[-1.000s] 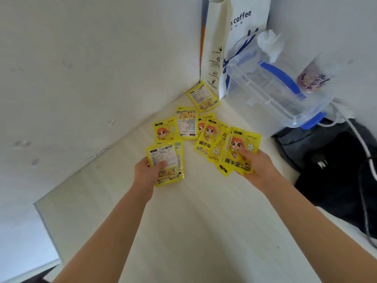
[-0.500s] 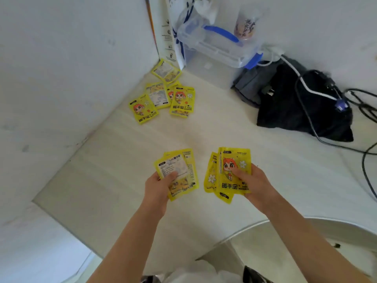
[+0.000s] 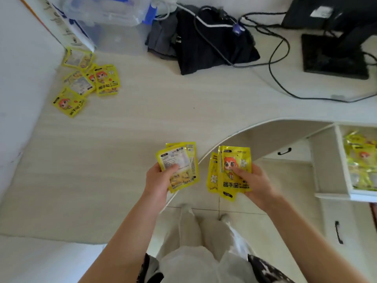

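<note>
**Both handfuls of sachets drawn back to the desk's front edge**

Since half a second ago the two hands have pulled back from above the desk (image 3: 142, 127), and each holds the same fan of packets as before.

On the left hand (image 3: 158, 181) the thumb lies flat across the printed back of the front packet. It pinches the left sachets (image 3: 180, 166), at least two overlapping yellow ones, against fingers that are hidden behind them. This handful hangs right over the desk's curved front edge.

On the right hand (image 3: 258, 183) the thumb presses on the cartoon figure of the front packet. It pinches the right sachets (image 3: 231, 176), at least three fanned together, face up. The other fingers curl behind the fan, and how they are spread cannot be told. This handful is just off the desk's front edge, above the tiled floor (image 3: 263, 223).

Pale trousers (image 3: 195, 248) stand on those tiles, close in front of the desk.

At the desk's far left corner lie the loose sachets (image 3: 89, 82), overlapping in a small heap. Behind them stand a paper bag (image 3: 61, 23) and a clear plastic box (image 3: 110, 13).

Along the back of the desk, right of the box, a black cloth (image 3: 216, 43) lies under tangled cables (image 3: 273, 58). A dark monitor base (image 3: 334, 56) sits at the far right.

Below the desk's right end an open drawer (image 3: 342, 160) holds more yellow packets (image 3: 361, 162).
</note>
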A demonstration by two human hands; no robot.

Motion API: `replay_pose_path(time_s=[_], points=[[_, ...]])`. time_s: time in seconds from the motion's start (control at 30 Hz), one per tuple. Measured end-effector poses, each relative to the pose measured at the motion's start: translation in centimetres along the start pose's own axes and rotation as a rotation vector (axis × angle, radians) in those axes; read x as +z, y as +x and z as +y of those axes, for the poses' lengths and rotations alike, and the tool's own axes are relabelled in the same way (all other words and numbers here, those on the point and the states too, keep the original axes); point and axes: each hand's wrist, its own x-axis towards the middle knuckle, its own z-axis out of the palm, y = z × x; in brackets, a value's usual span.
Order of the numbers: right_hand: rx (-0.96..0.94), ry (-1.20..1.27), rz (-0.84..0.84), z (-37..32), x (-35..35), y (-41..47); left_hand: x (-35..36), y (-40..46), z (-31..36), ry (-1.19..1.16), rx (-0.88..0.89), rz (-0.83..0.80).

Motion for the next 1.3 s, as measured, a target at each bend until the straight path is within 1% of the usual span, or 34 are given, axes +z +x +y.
replay_pose_path(time_s=[0.3,0.43,0.57,0.7,0.93,1.17,1.3], points=[[-0.067,0.131,0.150,3.0,-13.1,-6.7,10.4,-4.4,-5.8,0.172,0.006,-0.166],[-0.076,0.190,0.201,4.9,-20.6,-9.7,16.1,-7.6,-10.4,0.230,-0.031,-0.203],[-0.078,0.196,0.261,6.5,-28.0,-12.8,22.1,-11.0,-15.3,0.268,-0.074,-0.232],[-0.073,0.224,0.321,7.1,-34.5,-15.2,28.1,-13.2,-18.6,0.311,-0.081,-0.249],[-0.103,0.270,0.389,5.3,-43.1,-16.3,37.1,-14.2,-20.8,0.348,-0.071,-0.307],[-0.142,0.282,0.418,0.3,-49.5,-12.8,45.8,-11.8,-20.9,0.421,-0.082,-0.355],[-0.173,0.243,0.418,-3.3,-52.1,-10.3,50.1,-9.9,-20.3,0.481,-0.092,-0.367]])
